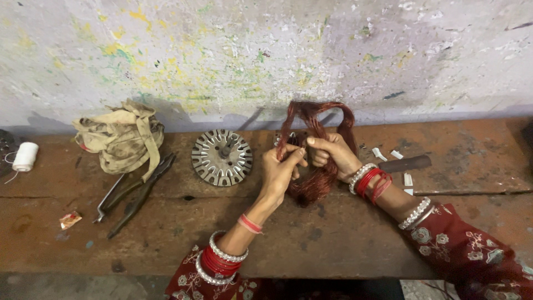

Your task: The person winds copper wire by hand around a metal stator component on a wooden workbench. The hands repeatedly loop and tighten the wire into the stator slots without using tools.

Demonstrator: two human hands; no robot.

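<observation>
Both my hands hold a bundle of reddish copper wire [321, 180] over the middle of a worn wooden bench. My left hand [280, 166] pinches strands at the bundle's left side. My right hand [332, 153] grips the loops from the right, thumb toward the left hand. Wire loops [311, 111] rise above both hands toward the wall. Just left of my hands lies a round grey metal motor core [222, 157] with slots around its rim and a shaft at its centre. Red and silver bangles ring both wrists.
A crumpled khaki cloth [122, 136] lies at the left, with dark pliers [139, 191] below it. A white thread spool [25, 156] sits at the far left edge. A dark handled tool [406, 163] and small white paper strips [395, 154] lie right of my hands. A paint-spattered wall [266, 55] backs the bench.
</observation>
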